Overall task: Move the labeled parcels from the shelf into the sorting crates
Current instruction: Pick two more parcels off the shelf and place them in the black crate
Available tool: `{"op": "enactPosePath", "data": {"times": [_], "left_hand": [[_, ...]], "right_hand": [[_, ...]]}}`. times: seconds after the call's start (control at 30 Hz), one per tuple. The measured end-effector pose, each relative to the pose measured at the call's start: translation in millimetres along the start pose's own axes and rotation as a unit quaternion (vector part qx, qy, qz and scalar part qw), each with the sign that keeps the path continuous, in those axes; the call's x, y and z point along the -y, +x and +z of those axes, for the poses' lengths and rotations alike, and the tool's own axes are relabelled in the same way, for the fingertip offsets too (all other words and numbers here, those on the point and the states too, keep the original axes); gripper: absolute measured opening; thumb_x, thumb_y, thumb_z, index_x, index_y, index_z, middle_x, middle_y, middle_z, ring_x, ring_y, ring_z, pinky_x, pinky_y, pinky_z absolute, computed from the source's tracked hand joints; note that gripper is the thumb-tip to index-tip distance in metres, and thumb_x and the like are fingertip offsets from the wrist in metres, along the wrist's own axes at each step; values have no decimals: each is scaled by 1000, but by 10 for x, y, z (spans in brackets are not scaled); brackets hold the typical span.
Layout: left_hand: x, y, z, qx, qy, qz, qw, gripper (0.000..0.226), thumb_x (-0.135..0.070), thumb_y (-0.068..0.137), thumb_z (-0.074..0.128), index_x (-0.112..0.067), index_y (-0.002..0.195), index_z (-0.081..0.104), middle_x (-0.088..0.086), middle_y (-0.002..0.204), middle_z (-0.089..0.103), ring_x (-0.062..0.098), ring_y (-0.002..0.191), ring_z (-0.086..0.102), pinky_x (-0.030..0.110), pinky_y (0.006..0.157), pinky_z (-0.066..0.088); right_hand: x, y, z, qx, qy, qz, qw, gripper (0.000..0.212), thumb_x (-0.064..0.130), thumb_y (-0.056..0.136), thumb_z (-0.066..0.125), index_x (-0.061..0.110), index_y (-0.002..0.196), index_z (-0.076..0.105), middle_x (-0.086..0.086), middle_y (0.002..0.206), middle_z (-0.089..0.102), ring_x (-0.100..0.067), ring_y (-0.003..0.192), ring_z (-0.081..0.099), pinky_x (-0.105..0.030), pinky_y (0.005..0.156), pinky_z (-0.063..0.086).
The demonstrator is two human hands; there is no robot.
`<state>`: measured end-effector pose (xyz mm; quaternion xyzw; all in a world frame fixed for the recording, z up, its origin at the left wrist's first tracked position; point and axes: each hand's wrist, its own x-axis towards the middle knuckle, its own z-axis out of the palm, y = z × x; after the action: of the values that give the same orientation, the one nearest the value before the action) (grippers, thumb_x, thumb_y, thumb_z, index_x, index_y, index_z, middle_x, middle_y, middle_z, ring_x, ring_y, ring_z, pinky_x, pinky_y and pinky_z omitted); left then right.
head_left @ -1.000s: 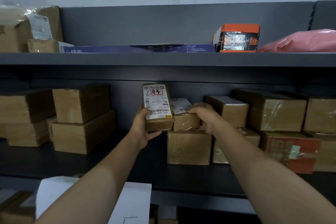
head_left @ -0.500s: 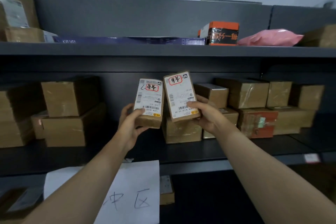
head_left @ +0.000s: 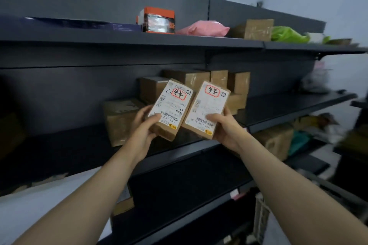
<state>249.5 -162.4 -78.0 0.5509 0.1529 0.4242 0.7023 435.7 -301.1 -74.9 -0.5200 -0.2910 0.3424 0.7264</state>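
Left grip [head_left: 142,131] curled round the left parcel [head_left: 171,105], right grip [head_left: 227,129] round the right parcel [head_left: 207,105], shelf [head_left: 288,103] beyond both; holding labels face-up should speed sorting.

An orange-and-black box [head_left: 157,20] stands just beside a pink bag [head_left: 205,29], a green bag [head_left: 286,35] farther right.

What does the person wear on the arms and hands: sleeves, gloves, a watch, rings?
Nothing visible. The left hand and right hand have no gloves or rings. The left forearm and right forearm are bare up to the frame edge: no sleeve, watch or band.
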Motion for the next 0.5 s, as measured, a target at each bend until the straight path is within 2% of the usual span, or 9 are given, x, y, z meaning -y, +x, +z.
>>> {"op": "enactPosePath", "data": {"times": [0.1,0.17,0.23,0.33,0.4,0.47,0.5], "left_hand": [[309,-14,575,52,12,-63,997,30,-10,88,57,-34,107,57,0,107,67,19,97,62,46,83,50],[554,-56,977,93,28,-107,989,34,-12,88,58,-38,110,56,0,111,66,21,103,60,52,87,50],[829,-117,1398,122,49,-146,980,41,-11,87,59,-39,115,53,2,117,64,25,107,59,56,87,50],[1270,-282,2073,198,126,-212,949,62,-8,84,60,-44,130,39,4,123,60,27,107,59,51,83,52],[1564,-445,2545,258,174,-256,915,76,-6,82,61,-49,135,27,1,123,60,26,106,59,46,80,50],[1859,-632,3002,294,181,-296,891,80,-4,81,61,-52,134,24,1,120,62,24,105,60,42,78,50],[2012,-722,3225,302,174,-310,884,74,-5,81,64,-48,130,29,2,116,65,24,103,62,43,78,51]], "right_hand": [[79,-269,-641,-73,-30,22,997,69,14,82,72,37,133,32,-7,114,68,-28,96,70,-49,72,58],[127,-477,-1082,-140,-44,36,989,56,27,85,71,27,130,38,-5,104,70,-21,85,71,-37,64,58],[183,-716,-1548,-189,-81,54,977,46,35,86,69,16,124,51,-3,96,73,-19,81,70,-31,65,55],[295,-1136,-2325,-230,-136,92,959,41,32,86,70,9,118,61,-6,95,76,-23,86,73,-38,75,57],[387,-1470,-2835,-249,-163,111,948,31,26,88,68,9,114,62,-7,92,76,-21,79,73,-38,76,58],[452,-1806,-3288,-263,-175,127,940,26,22,89,67,11,112,62,-8,91,75,-16,67,71,-33,63,58],[469,-1966,-3503,-271,-179,134,936,24,22,90,67,13,111,61,-7,93,75,-16,68,71,-33,60,57]]}}
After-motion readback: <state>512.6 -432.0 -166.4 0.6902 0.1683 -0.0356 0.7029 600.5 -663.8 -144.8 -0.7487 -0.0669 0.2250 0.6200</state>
